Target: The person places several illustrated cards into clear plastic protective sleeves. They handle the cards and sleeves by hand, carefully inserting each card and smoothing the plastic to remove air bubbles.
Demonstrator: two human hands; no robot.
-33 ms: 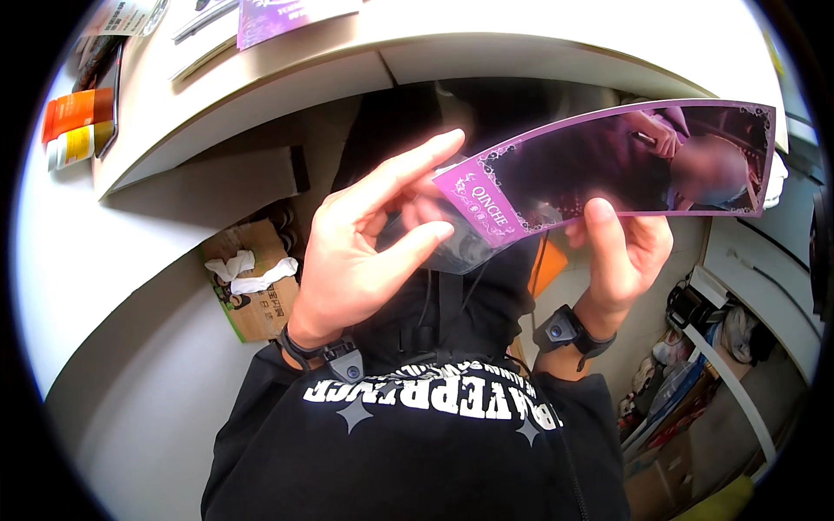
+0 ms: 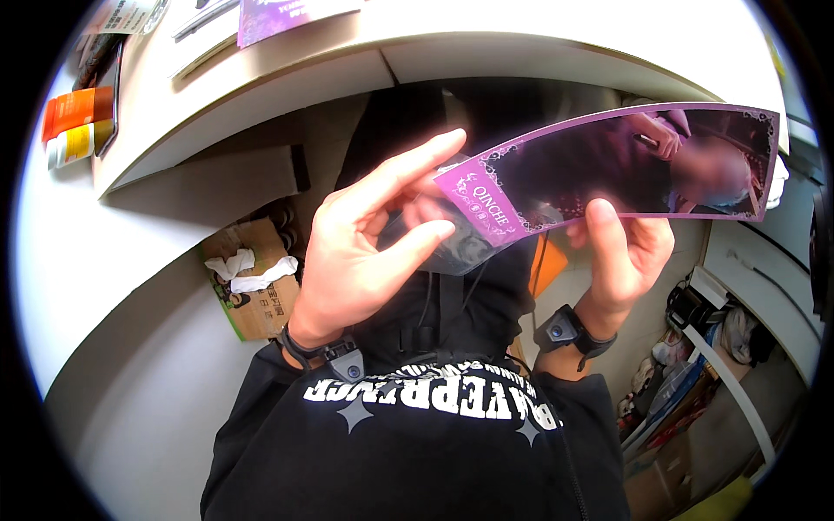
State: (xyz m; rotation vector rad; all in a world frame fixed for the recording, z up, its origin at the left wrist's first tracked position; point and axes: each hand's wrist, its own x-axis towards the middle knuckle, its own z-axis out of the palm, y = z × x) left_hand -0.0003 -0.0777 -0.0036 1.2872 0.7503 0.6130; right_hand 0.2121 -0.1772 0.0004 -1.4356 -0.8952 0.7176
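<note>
- Right hand [image 2: 627, 260]: thumb laid over the front of the lower border, other fingers folded behind; pinching the purple-bordered card [image 2: 565, 174] near the middle of its lower edge.
- Left hand [image 2: 352, 252]: thumb and index finger spread well apart; index tip near the card's upper left corner, thumb over the clear film [image 2: 465, 252]; some fingers sit behind the film, so cannot tell whether they pinch it.
- Card: held up between the hands, out in front of the desk edge, long side running left to right, right end higher; dark glossy picture, purple printed strip at its left end; film hangs at and below that end; cannot tell whether the card sits inside it.
- Handling, judged by look: card light, thin, fairly stiff but bendable; gloss probably slippery and quick to take fingerprints; corners likely to crease; best taken by the borders, thumb in front and fingers behind; film looks limp and slick, likely to crumple, better pinched at a free edge.
- Wrists: black strapped device on the right [image 2: 560, 328], another on the left [image 2: 345, 359]; black hoodie [image 2: 391, 469] below.
- Farther out: white desk [image 2: 539, 52] with a purple printed sheet [image 2: 295, 17] and an orange container [image 2: 76, 113]; cardboard [image 2: 262, 313] with white cloth [image 2: 265, 276] lower left.
</note>
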